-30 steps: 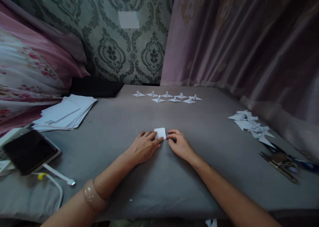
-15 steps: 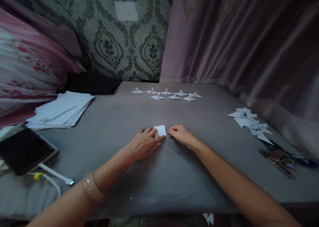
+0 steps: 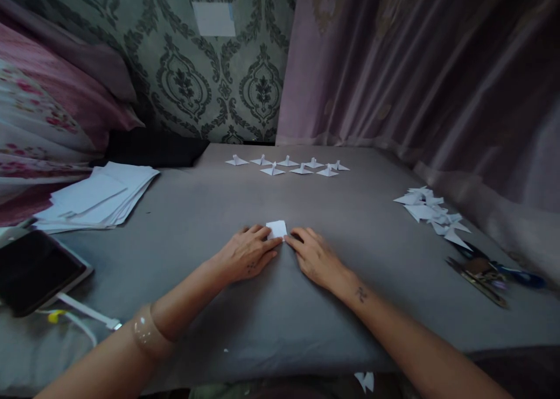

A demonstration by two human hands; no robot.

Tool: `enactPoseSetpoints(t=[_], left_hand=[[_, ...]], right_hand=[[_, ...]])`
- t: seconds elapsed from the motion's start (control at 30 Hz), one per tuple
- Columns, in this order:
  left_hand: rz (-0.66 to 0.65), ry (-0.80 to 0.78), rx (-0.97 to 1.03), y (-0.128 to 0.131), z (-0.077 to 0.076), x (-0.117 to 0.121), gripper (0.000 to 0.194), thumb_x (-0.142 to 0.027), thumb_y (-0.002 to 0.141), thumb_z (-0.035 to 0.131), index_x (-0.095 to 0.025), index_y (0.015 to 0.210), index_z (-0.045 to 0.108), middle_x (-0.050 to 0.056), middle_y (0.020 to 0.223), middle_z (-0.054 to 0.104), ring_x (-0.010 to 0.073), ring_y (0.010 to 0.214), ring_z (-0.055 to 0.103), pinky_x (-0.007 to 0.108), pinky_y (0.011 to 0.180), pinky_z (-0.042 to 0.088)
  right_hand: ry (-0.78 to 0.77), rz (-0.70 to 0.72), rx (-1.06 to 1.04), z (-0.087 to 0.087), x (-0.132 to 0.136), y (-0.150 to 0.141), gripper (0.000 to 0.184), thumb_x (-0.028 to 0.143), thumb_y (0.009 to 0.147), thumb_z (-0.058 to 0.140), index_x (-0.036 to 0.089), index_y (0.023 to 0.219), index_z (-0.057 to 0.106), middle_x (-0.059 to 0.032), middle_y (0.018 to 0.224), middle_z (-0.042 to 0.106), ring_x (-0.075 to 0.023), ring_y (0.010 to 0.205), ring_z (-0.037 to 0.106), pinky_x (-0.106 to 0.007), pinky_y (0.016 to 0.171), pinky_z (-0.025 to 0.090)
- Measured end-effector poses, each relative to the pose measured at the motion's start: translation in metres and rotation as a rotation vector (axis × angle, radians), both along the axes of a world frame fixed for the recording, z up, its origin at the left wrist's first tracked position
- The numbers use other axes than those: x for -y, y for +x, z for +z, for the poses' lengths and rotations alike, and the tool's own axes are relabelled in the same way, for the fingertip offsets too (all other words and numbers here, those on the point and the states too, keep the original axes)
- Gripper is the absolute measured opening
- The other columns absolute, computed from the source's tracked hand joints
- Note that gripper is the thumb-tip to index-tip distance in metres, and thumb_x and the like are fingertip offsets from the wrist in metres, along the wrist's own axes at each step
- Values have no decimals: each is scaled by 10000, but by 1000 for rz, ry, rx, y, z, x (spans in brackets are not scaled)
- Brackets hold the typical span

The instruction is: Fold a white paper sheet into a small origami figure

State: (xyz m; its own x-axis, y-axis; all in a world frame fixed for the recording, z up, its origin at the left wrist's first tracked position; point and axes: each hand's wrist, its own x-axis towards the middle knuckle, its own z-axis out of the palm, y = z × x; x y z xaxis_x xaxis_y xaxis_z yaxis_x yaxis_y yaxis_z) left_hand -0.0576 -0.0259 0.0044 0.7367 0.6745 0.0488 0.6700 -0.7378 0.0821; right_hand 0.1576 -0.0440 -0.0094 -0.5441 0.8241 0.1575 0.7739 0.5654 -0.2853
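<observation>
A small folded white paper [image 3: 276, 228] lies on the grey cloth surface [image 3: 280, 305] in front of me. My left hand [image 3: 247, 252] rests flat beside it, fingertips pressing its left and near edge. My right hand [image 3: 315, 258] lies palm down on the other side, fingers stretched toward the paper's near right corner and touching it. Both hands press the paper down; neither lifts it. A pale bangle [image 3: 146, 335] sits on my left forearm.
Several finished folded paper figures [image 3: 286, 165] stand in two rows at the back. A stack of white sheets [image 3: 98, 196] lies left, a tablet [image 3: 35, 269] with a cable nearer. Paper scraps [image 3: 431, 215] and scissors [image 3: 490, 270] lie right. Curtain and patterned wall close the back.
My right hand turned from a loose curl beside the paper to lying flat with fingers reaching onto its near corner. The left hand stayed pressed on the paper. The view shifted slightly.
</observation>
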Motion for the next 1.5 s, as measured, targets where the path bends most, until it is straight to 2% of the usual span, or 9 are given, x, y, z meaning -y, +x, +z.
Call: enactPoseSetpoints(t=[0.17, 0.4, 0.53, 0.63, 0.77, 0.9, 1.2, 1.37, 1.5], left_hand=[[26, -52, 55, -4, 0, 2, 396, -375, 959, 333, -245, 1286, 515, 99, 1255, 545, 263, 1139, 515, 403, 934, 414], [61, -49, 100, -2, -3, 4, 382, -386, 956, 351, -251, 1251, 553, 94, 1248, 579, 269, 1129, 532, 429, 921, 409], [181, -87, 239, 1, -10, -8, 376, -360, 970, 321, -202, 1032, 657, 80, 1075, 668, 226, 1021, 589, 355, 840, 436], [289, -145, 334, 6, -14, -24, 330, -322, 944, 389, -171, 848, 666, 74, 876, 676, 196, 854, 614, 299, 741, 449], [377, -168, 409, 11, -19, -44, 175, -234, 877, 480, -174, 886, 644, 60, 845, 644, 175, 753, 593, 287, 686, 451], [430, -206, 439, 9, -26, -58, 157, -222, 836, 521, -162, 914, 642, 67, 862, 589, 176, 771, 573, 303, 702, 469], [313, -237, 528, 10, -52, -57, 143, -201, 893, 407, -162, 876, 543, 83, 957, 504, 169, 814, 537, 342, 769, 487], [298, -274, 558, 8, -48, -53, 204, -234, 886, 443, -185, 1075, 501, 98, 1066, 496, 187, 892, 542, 361, 813, 479], [316, -331, 577, 8, -41, -54, 162, -228, 869, 464, -198, 996, 560, 70, 1008, 518, 162, 804, 546, 313, 748, 470]], right_hand=[[23, 60, 187, 7, -2, 7, 496, 7, 806, 396, 167, 1242, 572, -125, 1213, 581, -252, 1034, 515, -372, 827, 449], [-50, -5, 7, 15, -9, 8, 435, 52, 835, 407, 234, 1161, 631, -48, 1096, 635, -195, 999, 536, -323, 860, 428], [-72, -37, -64, 13, -21, -2, 216, 215, 866, 497, 220, 895, 711, -54, 991, 633, -194, 948, 544, -317, 838, 418], [-140, -129, -84, 12, -40, -10, 258, 321, 877, 523, 204, 692, 660, -41, 836, 629, -177, 833, 566, -296, 757, 417], [-134, -224, -99, 5, -62, -14, 101, 295, 834, 596, 201, 829, 633, -39, 857, 611, -171, 816, 560, -280, 716, 408], [-146, -176, -168, -5, -67, -10, 208, 298, 827, 619, 211, 1016, 622, -46, 981, 580, -176, 946, 535, -294, 823, 409], [-150, -76, -198, -8, -62, -9, 200, 224, 884, 529, 223, 1078, 576, -59, 1085, 543, -198, 1024, 483, -343, 905, 393], [-164, -78, -191, -7, -60, -10, 144, 201, 890, 493, 210, 1027, 534, -68, 1086, 538, -200, 1004, 490, -348, 888, 392], [-172, -87, -227, -6, -59, -9, 127, 182, 876, 500, 213, 998, 513, -60, 1070, 559, -197, 987, 503, -345, 870, 384]])
